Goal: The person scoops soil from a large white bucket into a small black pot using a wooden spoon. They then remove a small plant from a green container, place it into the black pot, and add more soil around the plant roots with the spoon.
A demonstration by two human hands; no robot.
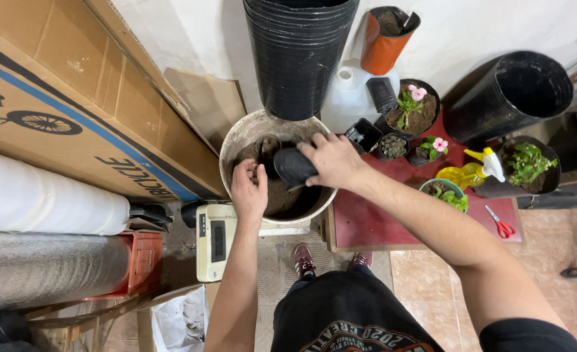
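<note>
1. Right hand (pixel 331 160) is closed over a small black nursery pot (pixel 293 165), gripping it by the rim end so it lies tipped on its side, mouth toward three o'clock, above the soil
2. Left hand (pixel 249 189) is cupped with its fingers curled down into the brown soil (pixel 282 195) at about nine o'clock of the pot; whether it has a clump in its grasp I cannot tell
3. Both hands work inside a round whitish bucket (pixel 239 140) of soil that stands on the floor just beside a low red table (pixel 380 218)
4. At twelve o'clock of the bucket a tall stack of black nursery pots (pixel 298 52) rises against the wall
5. On the table, toward two and three o'clock of the right hand, stand small potted plants with pink flowers (pixel 414 104), a yellow spray bottle (pixel 474 173) and, at the far edge, red-handled scissors (pixel 500 225)
6. At nine o'clock of the bucket lies a large cardboard box (pixel 73 98), with rolled material below it
</note>
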